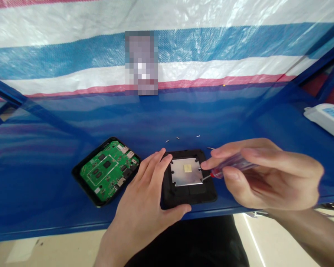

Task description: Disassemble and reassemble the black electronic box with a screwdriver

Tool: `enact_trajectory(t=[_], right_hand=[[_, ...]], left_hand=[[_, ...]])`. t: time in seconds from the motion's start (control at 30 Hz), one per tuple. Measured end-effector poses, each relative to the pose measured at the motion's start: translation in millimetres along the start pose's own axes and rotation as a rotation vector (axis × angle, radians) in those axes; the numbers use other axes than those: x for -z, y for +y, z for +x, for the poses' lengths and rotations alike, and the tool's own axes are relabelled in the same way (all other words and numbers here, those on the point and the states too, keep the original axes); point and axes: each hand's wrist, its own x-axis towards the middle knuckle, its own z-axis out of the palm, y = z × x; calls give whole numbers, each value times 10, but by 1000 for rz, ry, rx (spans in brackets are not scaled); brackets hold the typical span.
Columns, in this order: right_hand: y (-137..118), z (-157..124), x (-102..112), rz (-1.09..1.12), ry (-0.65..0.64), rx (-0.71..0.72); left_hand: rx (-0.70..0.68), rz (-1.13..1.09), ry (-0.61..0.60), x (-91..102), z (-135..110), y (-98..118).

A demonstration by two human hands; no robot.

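Observation:
My right hand (267,174) is shut around a screwdriver with a translucent red handle (235,165), its thin shaft reaching the lower right corner of a silver metal plate (182,173). A small yellow pad (187,168) sits on that plate, which is fixed in a black plastic case (189,198). My left hand (140,196) steadies the case from the left, fingers on its upper edge and thumb along its front. To the left lies a green circuit board (105,172) in a black housing (79,178), apart from my left hand.
Several small screws (178,138) lie on the blue metal table (39,178) above the case. A white power strip (327,120) sits at the right. Blue metal frame bars and a striped tarp (211,44) stand behind, and the table's front edge runs below my hands.

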Motion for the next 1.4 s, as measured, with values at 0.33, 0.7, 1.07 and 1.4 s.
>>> enact_trajectory(t=[0.33,0.7,1.07,1.4], right_hand=[[60,91,-61,222,-49,82],[-2,-54,13,47,63,51],[41,-38,-34,180,-8,99],[6,18,-10,133,-123,60]], left_hand=[[-17,3,4,-19,-7,-26],[-11,3,12,-8,-1,-17],[-10,4,0,-11,3,-20],[-16,15,3,-30,18,-34]])
